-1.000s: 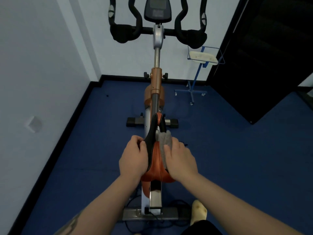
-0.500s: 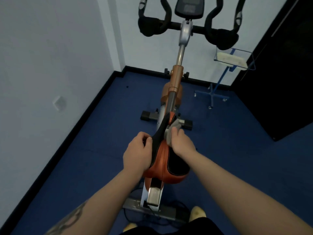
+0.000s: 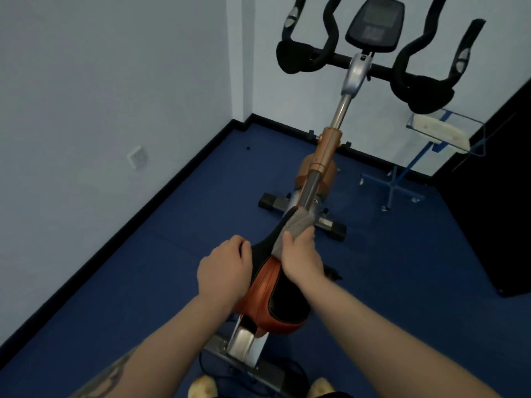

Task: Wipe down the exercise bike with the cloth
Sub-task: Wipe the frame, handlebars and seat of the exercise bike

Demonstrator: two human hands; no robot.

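Saddle point(image 3: 275, 285): long axis toward 1 o'clock; right hand point(image 3: 301, 258) grip presses grey cloth point(image 3: 293, 228) on nose; left hand point(image 3: 225, 272) clasps its flank.

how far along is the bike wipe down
Nothing shows as finished. In hand: the right hand presses the grey cloth on the saddle near its nose, while the left hand grips the saddle's side. The handlebars, console and post are untouched.
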